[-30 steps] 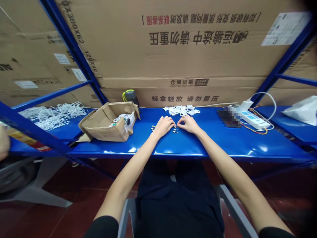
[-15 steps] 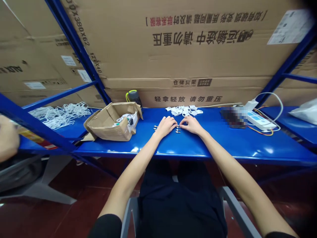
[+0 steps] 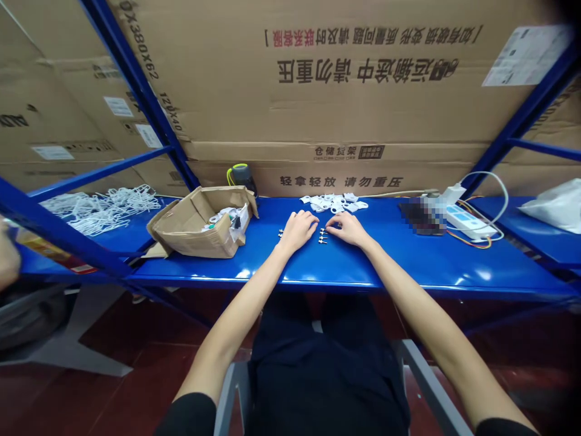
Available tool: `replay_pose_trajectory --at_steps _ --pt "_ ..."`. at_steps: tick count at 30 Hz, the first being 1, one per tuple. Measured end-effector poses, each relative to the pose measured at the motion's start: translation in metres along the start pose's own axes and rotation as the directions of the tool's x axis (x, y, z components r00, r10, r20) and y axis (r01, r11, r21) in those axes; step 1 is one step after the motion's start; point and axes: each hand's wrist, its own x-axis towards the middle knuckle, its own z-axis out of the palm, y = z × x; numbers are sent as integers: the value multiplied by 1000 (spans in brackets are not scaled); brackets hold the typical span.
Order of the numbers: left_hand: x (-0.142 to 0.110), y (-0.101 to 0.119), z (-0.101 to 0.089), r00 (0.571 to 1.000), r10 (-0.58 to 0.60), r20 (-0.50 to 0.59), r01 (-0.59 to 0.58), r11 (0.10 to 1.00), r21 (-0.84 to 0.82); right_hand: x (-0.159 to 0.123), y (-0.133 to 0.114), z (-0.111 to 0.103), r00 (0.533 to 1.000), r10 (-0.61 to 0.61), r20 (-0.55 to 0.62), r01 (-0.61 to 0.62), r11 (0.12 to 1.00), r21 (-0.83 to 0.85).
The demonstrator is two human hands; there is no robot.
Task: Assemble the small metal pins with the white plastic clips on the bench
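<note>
My left hand (image 3: 298,230) lies palm down on the blue shelf, its fingers loosely bent and apart at the knuckles. What is under its palm is hidden. Just to its right, small silvery pin-like pieces (image 3: 322,238) lie in a short column; more of these pieces (image 3: 280,234) poke out at its left edge. My right hand (image 3: 347,229) rests beside the column, thumb and index finger curled together in a pinch. Anything between those fingertips is too small to make out. Behind both hands lies a pile of flat white parts with round holes (image 3: 334,203).
An open cardboard box (image 3: 195,241) with mixed parts stands left, a dark bottle (image 3: 245,177) behind it. On the right lie a pixelated dark object (image 3: 415,217) and a white power strip (image 3: 469,221) with cables. White wire-like pieces (image 3: 109,209) and a person's arm (image 3: 6,257) are far left.
My hands have drawn slightly apart, leaving the silvery pieces between them in plainer view. The whole view shifted a little and back. The person's arm at far left moved.
</note>
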Motion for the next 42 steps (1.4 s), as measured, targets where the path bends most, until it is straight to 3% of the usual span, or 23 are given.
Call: replay_pose_trajectory --at_steps 4,9,13,17,22,42 --pt "-10 12 -19 992 -98 -79 97 995 -15 -9 -4 -14 998 14 -60 -16 1000 -23" --pt "-55 33 -37 979 -173 -108 163 983 -88 -51 -24 -30 984 48 -171 -67 992 -107" --pt "-93 53 -42 978 -208 -16 205 972 -112 -99 -43 -28 995 61 -84 -75 981 -177" --pt "-107 67 -40 961 -230 154 243 968 -68 -124 -51 -21 990 144 -4 -141 961 -240" --pt "-111 67 -32 939 -219 264 237 971 -37 -122 -56 -18 968 225 114 -187 944 -272" --pt "-113 66 -31 948 -221 231 241 969 -59 -119 -61 -25 948 233 216 -175 951 -255"
